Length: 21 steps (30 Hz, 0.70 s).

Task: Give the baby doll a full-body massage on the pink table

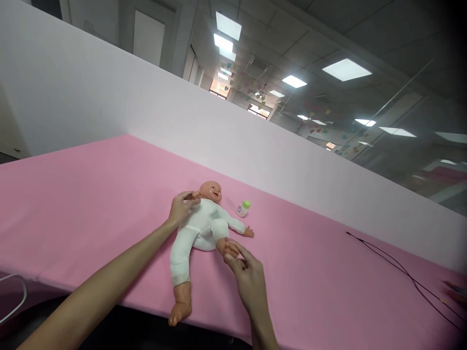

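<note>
A baby doll [199,214] with a white cloth body lies on its back on the pink table cover, its head toward the wall. My left hand [181,208] is closed around the doll's arm beside the shoulder, and the doll's small hand pokes out past my fingers. With thumb and fingers, my right hand [250,272] grips one of the doll's feet [226,249], and that leg is bent up. The other leg stretches toward the table's front edge. Near the doll's outstretched arm stands a small white bottle with a green lid [243,208], touched by neither hand.
A pale wall panel [233,141] rises behind the pink-covered table [310,282]. Thin black cables [397,267] run across the right side. At the right edge is a dark blurred shape [456,291] I cannot make out. A white cable [24,291] curves at the left.
</note>
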Motion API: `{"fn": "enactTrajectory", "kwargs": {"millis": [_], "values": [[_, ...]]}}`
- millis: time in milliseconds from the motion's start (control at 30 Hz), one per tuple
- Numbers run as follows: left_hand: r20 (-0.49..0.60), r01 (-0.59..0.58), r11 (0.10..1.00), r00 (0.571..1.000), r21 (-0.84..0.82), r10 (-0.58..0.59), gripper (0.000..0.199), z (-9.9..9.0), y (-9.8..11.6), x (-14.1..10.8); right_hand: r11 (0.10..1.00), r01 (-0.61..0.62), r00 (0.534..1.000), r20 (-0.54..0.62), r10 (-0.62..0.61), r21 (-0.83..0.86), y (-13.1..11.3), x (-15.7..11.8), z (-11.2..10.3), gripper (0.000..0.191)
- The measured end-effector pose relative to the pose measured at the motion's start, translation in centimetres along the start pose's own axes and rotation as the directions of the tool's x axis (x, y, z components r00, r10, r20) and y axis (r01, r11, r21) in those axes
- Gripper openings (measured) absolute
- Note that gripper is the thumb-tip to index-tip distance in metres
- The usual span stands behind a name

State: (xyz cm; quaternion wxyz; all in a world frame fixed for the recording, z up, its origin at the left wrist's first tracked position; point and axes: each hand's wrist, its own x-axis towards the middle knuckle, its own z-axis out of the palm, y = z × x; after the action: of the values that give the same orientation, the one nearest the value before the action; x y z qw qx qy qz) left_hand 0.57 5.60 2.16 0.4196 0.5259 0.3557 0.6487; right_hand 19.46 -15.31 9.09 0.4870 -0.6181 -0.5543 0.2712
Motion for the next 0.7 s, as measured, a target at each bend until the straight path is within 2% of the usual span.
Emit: {"fn": "enactTrajectory", "kwargs": {"millis": [133,233,333,400,467,567,700], "values": [[0.253,-0.15,0.924,0.966,0.351,0.061,0.023,0.4,0.5,-1.6,0.999,0.036,0.997,0.069,-0.037,0.015,0.6,4.0,3.7,0.042],[0.284,-0.159,0.912,0.958,0.379,0.049,0.024,-0.1,0.3,-1.4,0.996,0.073,0.995,0.058,-0.076,0.048,1.0,4.9,4.9,0.039],[0.165,-0.037,0.979,0.986,0.202,0.003,0.024,-0.6,-0.3,-0.3,0.997,0.063,0.997,0.04,-0.065,0.034,0.5,3.4,3.4,0.04],[0.007,0.037,0.998,0.999,0.041,-0.038,0.022,-1.0,-0.8,0.5,1.0,0.028,0.999,0.027,-0.028,0.011,0.1,1.3,1.5,0.044],[-0.155,0.089,0.993,0.983,-0.077,-0.1,0.021,-1.7,-1.4,1.3,1.0,-0.009,1.0,0.013,0.009,-0.004,0.3,-1.2,-0.3,0.047],[-0.335,0.187,0.96,0.909,-0.207,-0.249,0.024,-3.3,-2.1,2.3,0.997,-0.076,0.997,-0.016,0.076,0.02,1.9,-5.1,-1.6,0.049],[-0.493,0.268,0.905,0.769,-0.329,-0.407,0.031,-5.3,-2.7,3.3,0.982,-0.15,0.987,-0.048,0.156,0.115,4.5,-8.3,-0.4,0.052]]}}
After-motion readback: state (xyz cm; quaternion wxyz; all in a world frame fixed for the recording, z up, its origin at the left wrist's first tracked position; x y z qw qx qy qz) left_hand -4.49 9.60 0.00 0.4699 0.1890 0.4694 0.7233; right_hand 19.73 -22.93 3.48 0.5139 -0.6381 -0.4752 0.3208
